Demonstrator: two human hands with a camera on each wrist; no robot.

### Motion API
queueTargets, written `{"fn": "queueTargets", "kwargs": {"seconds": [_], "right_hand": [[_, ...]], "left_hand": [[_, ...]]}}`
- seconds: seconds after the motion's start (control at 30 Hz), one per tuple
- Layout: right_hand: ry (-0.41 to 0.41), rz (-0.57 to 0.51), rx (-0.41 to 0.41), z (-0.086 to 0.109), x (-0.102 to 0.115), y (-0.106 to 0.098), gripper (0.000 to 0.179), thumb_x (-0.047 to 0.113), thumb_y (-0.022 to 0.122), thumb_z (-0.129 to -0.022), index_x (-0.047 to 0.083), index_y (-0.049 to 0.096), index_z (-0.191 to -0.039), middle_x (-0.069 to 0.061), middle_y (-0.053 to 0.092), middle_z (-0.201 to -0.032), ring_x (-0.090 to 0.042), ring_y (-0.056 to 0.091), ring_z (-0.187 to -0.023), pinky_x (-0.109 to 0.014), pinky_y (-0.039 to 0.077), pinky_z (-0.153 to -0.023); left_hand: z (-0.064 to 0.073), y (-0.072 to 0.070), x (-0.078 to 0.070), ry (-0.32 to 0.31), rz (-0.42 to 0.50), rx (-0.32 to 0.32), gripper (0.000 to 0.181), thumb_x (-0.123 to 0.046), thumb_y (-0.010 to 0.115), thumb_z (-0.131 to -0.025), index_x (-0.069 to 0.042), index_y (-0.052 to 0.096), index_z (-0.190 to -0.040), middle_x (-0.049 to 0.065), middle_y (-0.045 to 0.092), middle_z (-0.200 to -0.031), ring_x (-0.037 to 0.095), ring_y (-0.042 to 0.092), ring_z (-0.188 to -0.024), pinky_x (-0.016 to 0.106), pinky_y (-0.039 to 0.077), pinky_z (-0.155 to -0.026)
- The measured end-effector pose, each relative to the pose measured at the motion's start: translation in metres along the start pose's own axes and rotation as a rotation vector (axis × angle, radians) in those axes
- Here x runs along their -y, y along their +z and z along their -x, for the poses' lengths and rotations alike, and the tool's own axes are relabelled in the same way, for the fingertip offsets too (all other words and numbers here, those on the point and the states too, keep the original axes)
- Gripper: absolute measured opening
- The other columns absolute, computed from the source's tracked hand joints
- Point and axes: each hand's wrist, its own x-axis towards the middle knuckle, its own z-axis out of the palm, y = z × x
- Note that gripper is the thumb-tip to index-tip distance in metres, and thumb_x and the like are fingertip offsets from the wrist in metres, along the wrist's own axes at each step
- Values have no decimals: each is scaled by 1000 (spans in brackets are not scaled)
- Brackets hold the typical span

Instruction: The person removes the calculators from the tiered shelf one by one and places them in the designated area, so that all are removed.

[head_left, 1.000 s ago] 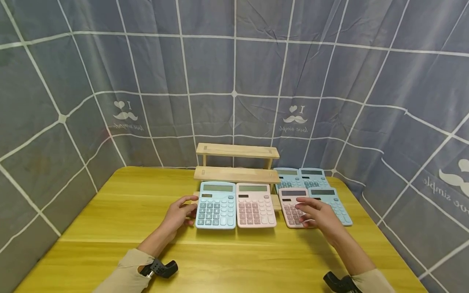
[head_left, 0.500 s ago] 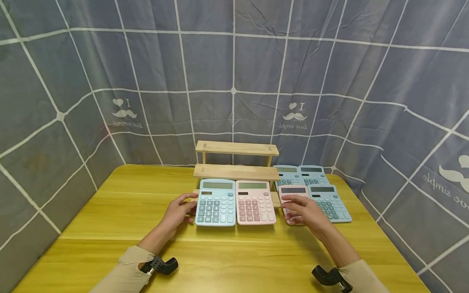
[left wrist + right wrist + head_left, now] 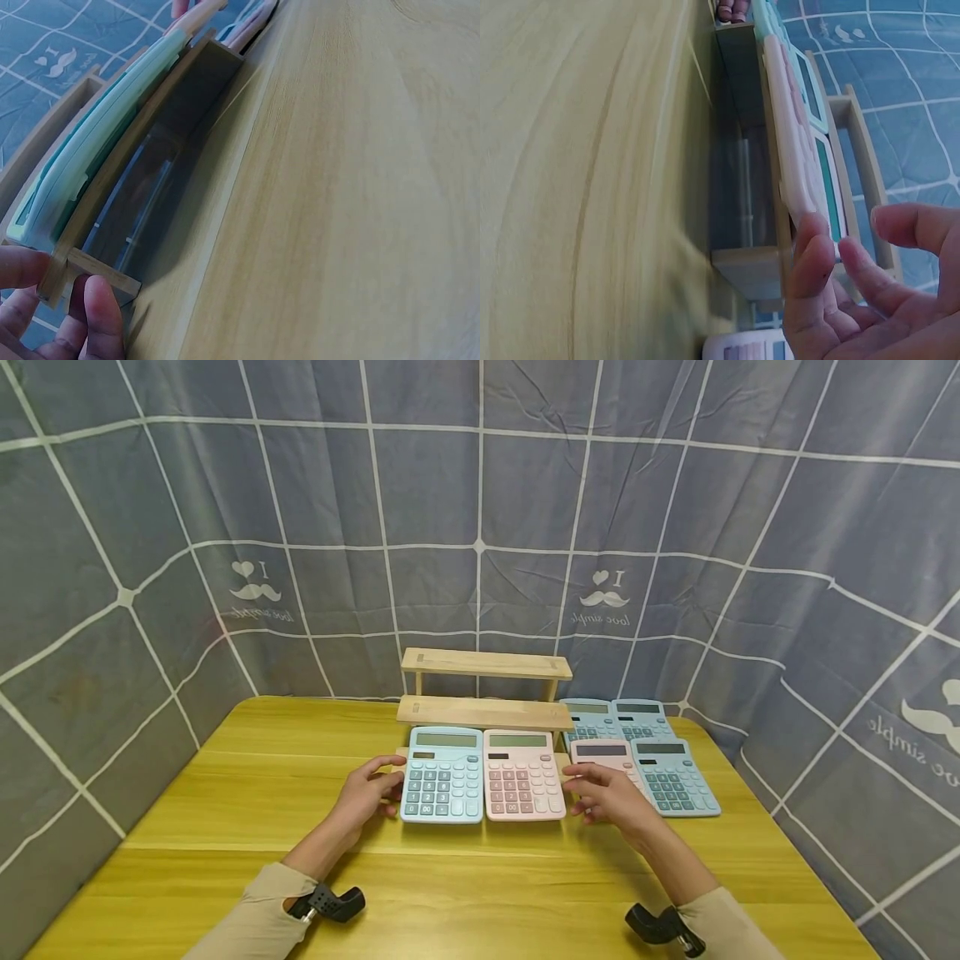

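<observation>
A blue calculator (image 3: pixel 442 775) and a pink calculator (image 3: pixel 523 775) lean side by side on the lowest step of a small wooden tiered rack (image 3: pixel 483 712). My left hand (image 3: pixel 367 795) is at the rack's left end, pinching the end of the lowest board between thumb and fingers in the left wrist view. My right hand (image 3: pixel 611 797) is just beside the pink calculator's right edge. Its loosely bent fingers (image 3: pixel 814 262) are spread, with fingertips right at that calculator's lower corner in the right wrist view, and no object is held between them.
Right of the rack, a pink calculator (image 3: pixel 600 750) lies partly behind my right hand, beside a blue one (image 3: pixel 675 777). Two more blue calculators, one at the left (image 3: pixel 588 718) and one at the right (image 3: pixel 641 718), lie behind them. A grey checked curtain (image 3: pixel 480 485) surrounds the yellow wooden table (image 3: pixel 465 893).
My right hand has moved left, from over the loose pink calculator to the right edge of the one on the rack. My left hand and the calculators have stayed in place.
</observation>
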Motion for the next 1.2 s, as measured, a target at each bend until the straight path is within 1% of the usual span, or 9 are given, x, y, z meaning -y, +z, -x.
{"fn": "queueTargets", "kwargs": {"seconds": [0.23, 0.4, 0.53, 0.7, 0.83, 0.97, 1.1, 1.2], "right_hand": [[16, 22, -42, -3, -3, 8, 40, 16, 63, -97, -1, 59, -133, -13, 67, -114, -20, 67, -74, -33, 58, -64], [21, 14, -40, -3, -6, 10, 40, 14, 62, -97, -1, 58, -134, -12, 68, -107, -20, 66, -73, -32, 57, -62], [23, -1, -44, -4, -8, 12, 39, 13, 62, -97, 0, 58, -134, -11, 66, -106, -20, 65, -73, -31, 56, -62], [33, -38, -41, -5, -12, 14, 39, 13, 62, -97, 2, 58, -134, -10, 65, -108, -19, 65, -78, -31, 57, -63], [45, -86, -28, -5, -15, 16, 42, 10, 62, -95, 3, 56, -137, -13, 65, -116, -18, 63, -81, -28, 56, -62], [47, -124, -25, -3, -17, 18, 48, 6, 63, -92, 4, 54, -140, -14, 62, -124, -16, 62, -81, -29, 57, -63], [41, -163, -13, -2, -19, 20, 56, -2, 64, -88, 4, 51, -143, -13, 61, -123, -16, 61, -82, -30, 59, -65], [28, -183, 5, -1, -21, 20, 61, -7, 62, -87, 3, 48, -145, -15, 61, -122, -19, 63, -84, -29, 59, -65]], "left_hand": [[0, -1, 1, 8, 4, 2, 33, -17, 60, -101, -8, 60, -133, 7, 68, -94, 24, 62, -81, 29, 54, -58], [0, -1, 2, 18, 7, 5, 33, -16, 60, -100, -8, 60, -132, 8, 69, -92, 22, 63, -79, 28, 54, -58], [1, 0, 2, 18, 8, 5, 32, -15, 60, -100, -7, 60, -131, 8, 69, -93, 21, 62, -79, 28, 54, -58], [1, 0, 1, 17, 9, 2, 33, -16, 61, -100, -7, 60, -132, 8, 69, -93, 21, 62, -78, 28, 54, -58], [1, 0, 1, 17, 4, 2, 33, -17, 61, -100, -8, 60, -132, 8, 69, -94, 21, 62, -78, 28, 54, -58], [0, 1, 1, 16, 2, 0, 33, -17, 61, -100, -8, 60, -132, 8, 69, -94, 21, 62, -79, 28, 54, -59], [0, 0, 1, 19, 2, -1, 33, -17, 61, -100, -8, 60, -132, 8, 68, -93, 21, 62, -78, 28, 54, -58], [1, 0, 1, 19, 2, 1, 33, -16, 60, -100, -7, 60, -132, 8, 68, -92, 21, 62, -78, 27, 53, -58]]}}
